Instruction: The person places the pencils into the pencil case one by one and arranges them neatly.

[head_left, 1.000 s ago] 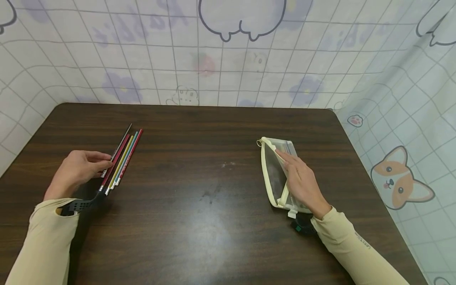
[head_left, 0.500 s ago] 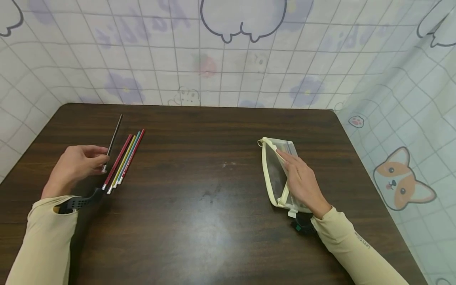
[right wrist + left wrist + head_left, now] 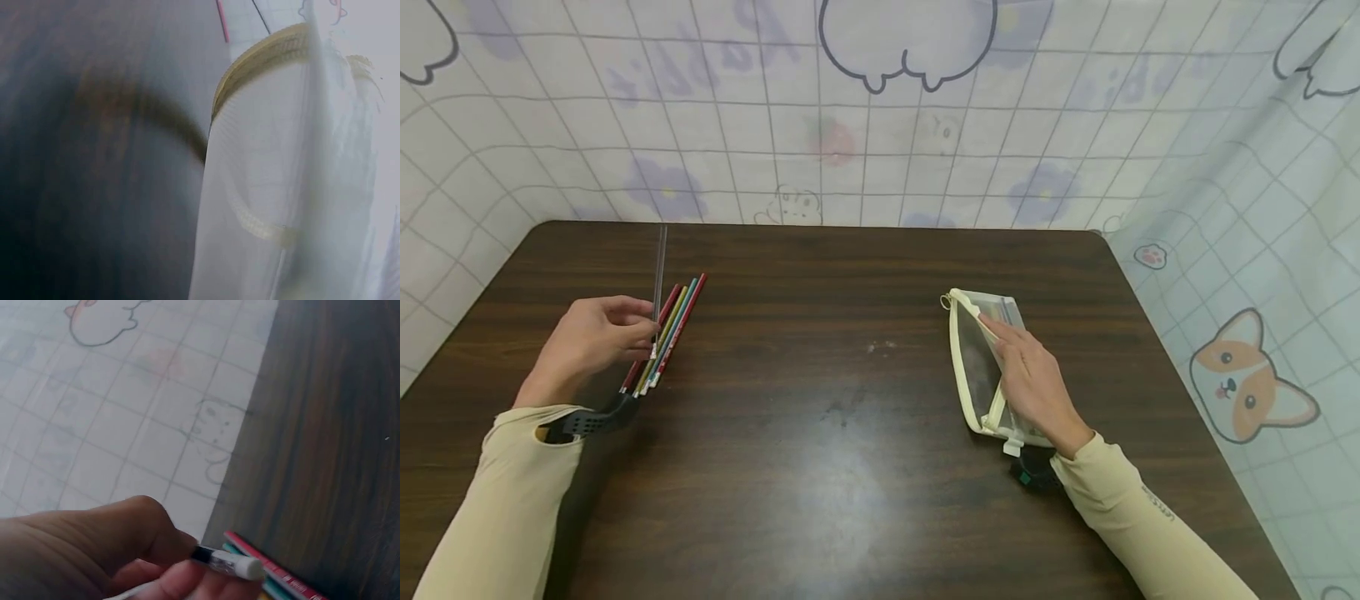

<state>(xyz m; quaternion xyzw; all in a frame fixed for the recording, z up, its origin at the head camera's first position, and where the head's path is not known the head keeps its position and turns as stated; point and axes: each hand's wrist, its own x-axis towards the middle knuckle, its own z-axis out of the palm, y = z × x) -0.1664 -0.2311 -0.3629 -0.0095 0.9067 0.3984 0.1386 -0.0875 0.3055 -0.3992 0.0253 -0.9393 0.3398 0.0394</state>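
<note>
My left hand (image 3: 597,340) pinches a dark pencil (image 3: 659,271) near its eraser end, its shaft pointing away toward the back. In the left wrist view, the white eraser (image 3: 247,567) pokes out past the fingers. Just beneath and beside it, several pencils (image 3: 683,321) lie side by side on the table: red, yellow, blue and red. My right hand (image 3: 1037,385) rests on a see-through pencil pouch (image 3: 959,367) with cream zip edging, fingers stretched along its edge. The pouch's mouth gapes to the left. The right wrist view shows its sheer wall (image 3: 250,181), no fingers visible.
The dark wooden table (image 3: 820,400) stretches between the two hands. A patterned white cloth (image 3: 880,158) rises behind its back edge and along the sides. Black straps with small devices (image 3: 598,417) sit on the wrists.
The left hand lifts the dark pencil away from the others, first leftward, then back right over them with the pencil turned more upright in view. The right hand and pouch stay put.
</note>
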